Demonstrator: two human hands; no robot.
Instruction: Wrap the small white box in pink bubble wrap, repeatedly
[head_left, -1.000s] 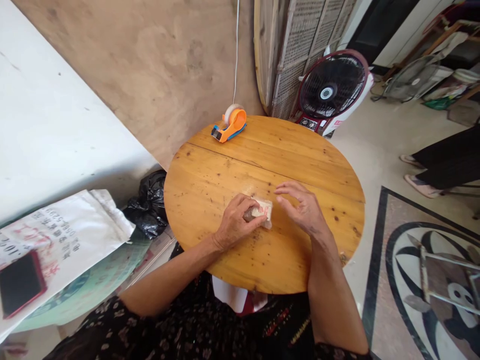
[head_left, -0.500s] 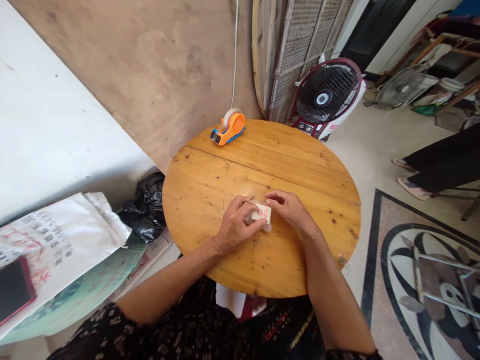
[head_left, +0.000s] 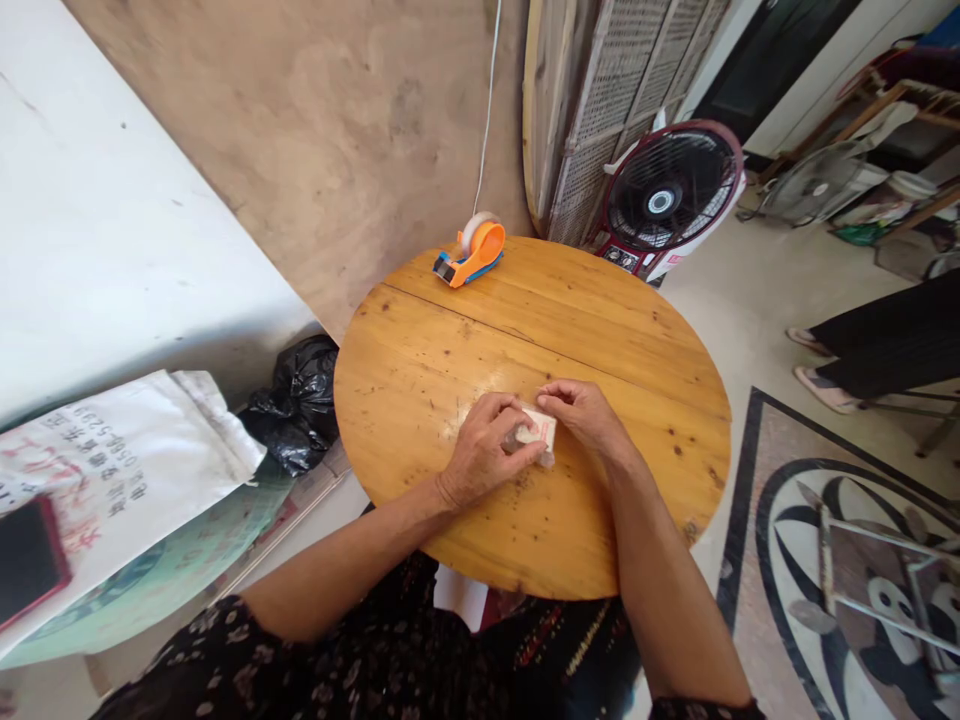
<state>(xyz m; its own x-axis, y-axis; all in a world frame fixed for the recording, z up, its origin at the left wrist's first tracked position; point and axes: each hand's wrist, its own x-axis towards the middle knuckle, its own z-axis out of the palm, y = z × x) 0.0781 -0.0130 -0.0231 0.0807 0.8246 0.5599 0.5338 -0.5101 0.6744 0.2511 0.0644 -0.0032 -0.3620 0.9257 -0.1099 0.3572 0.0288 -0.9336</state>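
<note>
A small white packet (head_left: 541, 432) with red print lies on the round wooden table (head_left: 465, 350), near its front middle. My left hand (head_left: 484, 455) is curled over the packet's left side, fingers closed on it. My right hand (head_left: 581, 410) pinches the packet's upper right edge with its fingertips. Most of the packet is hidden under both hands.
An orange tape dispenser (head_left: 474, 255) sits at the table's far edge. A black bag (head_left: 300, 400) and a white printed sack (head_left: 112, 470) lie to the left. A red-rimmed fan (head_left: 664, 195) stands behind the table. Another person's feet (head_left: 814, 365) show at the right.
My right hand, open and hovering beside the packet a second ago, has come down and closed its fingertips on the packet's right edge. My left hand has stayed on the packet.
</note>
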